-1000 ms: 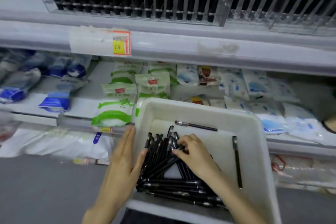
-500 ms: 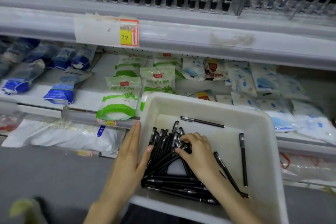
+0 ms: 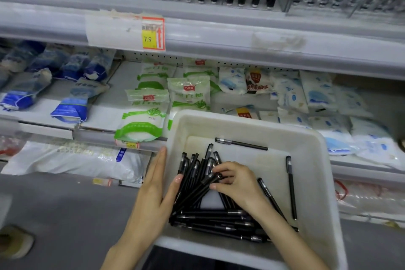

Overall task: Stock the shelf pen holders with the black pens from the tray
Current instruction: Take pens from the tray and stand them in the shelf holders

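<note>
Black pens; white tray; yellow-red price tag.

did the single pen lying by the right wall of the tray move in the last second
No. The single pen lies in the same spot beside the right wall of the tray, running lengthwise along it as before. Only the whole view shifted.

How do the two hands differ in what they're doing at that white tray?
The left hand lies flat with straight fingers along the outside of the tray, by its left wall, with the thumb over the rim. The right hand is inside the tray. The left hand holds no pen, while the right hand's fingers curl round several black pens in the pile. Both hands are bare and reach in from the near edge.
</note>
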`<action>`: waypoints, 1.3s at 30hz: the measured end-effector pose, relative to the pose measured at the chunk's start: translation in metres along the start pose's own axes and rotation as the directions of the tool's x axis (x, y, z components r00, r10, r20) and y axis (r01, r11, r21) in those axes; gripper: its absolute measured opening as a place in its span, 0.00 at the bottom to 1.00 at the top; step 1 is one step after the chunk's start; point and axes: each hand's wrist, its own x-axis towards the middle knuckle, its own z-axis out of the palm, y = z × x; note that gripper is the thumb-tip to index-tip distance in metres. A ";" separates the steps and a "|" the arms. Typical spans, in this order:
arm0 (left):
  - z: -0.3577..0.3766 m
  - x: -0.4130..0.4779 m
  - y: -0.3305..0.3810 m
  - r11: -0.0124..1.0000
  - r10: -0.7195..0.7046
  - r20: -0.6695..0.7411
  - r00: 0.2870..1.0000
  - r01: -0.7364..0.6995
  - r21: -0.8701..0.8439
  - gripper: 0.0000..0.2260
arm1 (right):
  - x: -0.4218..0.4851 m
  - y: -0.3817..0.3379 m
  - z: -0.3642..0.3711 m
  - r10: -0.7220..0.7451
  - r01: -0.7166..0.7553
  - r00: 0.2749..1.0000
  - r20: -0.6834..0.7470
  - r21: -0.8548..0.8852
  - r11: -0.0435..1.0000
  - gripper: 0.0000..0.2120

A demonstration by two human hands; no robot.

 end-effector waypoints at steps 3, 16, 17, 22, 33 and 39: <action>0.000 -0.002 0.003 1.000 -0.012 -0.002 1.000 0.012 -0.018 0.28 | -0.004 -0.004 0.000 0.007 -0.010 0.999 0.033 0.096 0.995 0.13; -0.005 -0.001 0.012 0.998 0.055 -0.014 0.998 -0.055 0.038 0.28 | -0.016 -0.036 -0.027 -0.011 0.018 1.000 -0.021 0.331 0.943 0.07; -0.006 0.001 0.017 0.994 0.095 -0.008 0.995 -0.095 0.060 0.27 | -0.018 -0.045 -0.039 -0.009 0.027 0.999 -0.048 0.384 0.923 0.07; -0.005 0.022 0.085 0.941 0.332 0.018 0.943 -0.333 0.066 0.29 | -0.043 -0.097 -0.109 -0.151 0.266 0.950 -0.273 0.457 0.848 0.07; 0.023 0.071 0.321 0.486 0.867 0.062 0.495 -0.866 0.115 0.26 | -0.117 -0.218 -0.319 -0.490 0.742 0.532 -0.691 0.101 0.663 0.16; 0.058 0.122 0.364 0.302 0.872 0.169 0.460 -0.776 0.555 0.26 | -0.103 -0.240 -0.386 -0.517 0.775 0.471 -0.715 0.054 0.630 0.09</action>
